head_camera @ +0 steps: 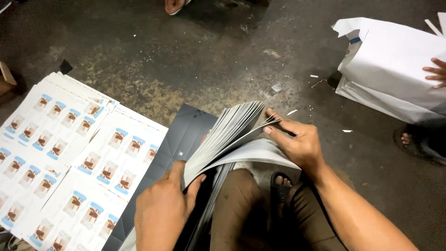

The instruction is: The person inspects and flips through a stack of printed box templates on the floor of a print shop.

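Note:
A thick stack of printed sheets [232, 132] is bent upward and fanned at its far edge, resting over my lap. My left hand [162, 209] grips the near edge of the stack, thumb on top and fingers curled over the side. My right hand [297, 142] pinches the fanned far edge, thumb pressing the top sheets apart. Beneath the stack lies a dark grey sheet [186, 132] on the floor.
Piles of white printed label sheets [69, 162] cover the floor at left. Another person's hand [436, 72] rests on a large white paper bundle [395, 65] at right, their sandalled foot [411, 139] below it. A foot [174, 5] shows at the top. Paper scraps dot the concrete floor [209, 60].

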